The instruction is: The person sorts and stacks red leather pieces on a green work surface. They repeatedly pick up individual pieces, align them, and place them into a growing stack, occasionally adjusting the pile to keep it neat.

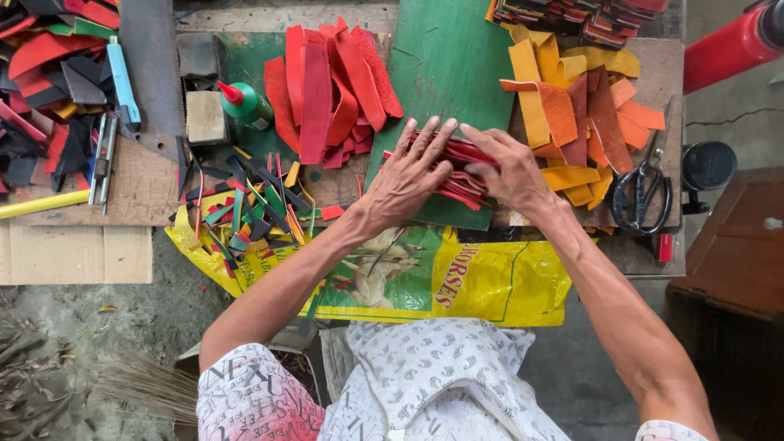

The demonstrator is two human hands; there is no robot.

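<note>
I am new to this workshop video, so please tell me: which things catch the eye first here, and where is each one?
At the centre, the left hand and right hand press together a bundle of red strips on a green cutting board. A heap of red leather pieces lies to the left of it, orange and yellow pieces to the right, near black scissors.

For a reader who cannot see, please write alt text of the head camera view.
Two bare hands, left hand and right hand, press together a stack of red strips on a green cutting board. Loose red pieces lie to the left, orange and yellow pieces and black scissors to the right.
</note>
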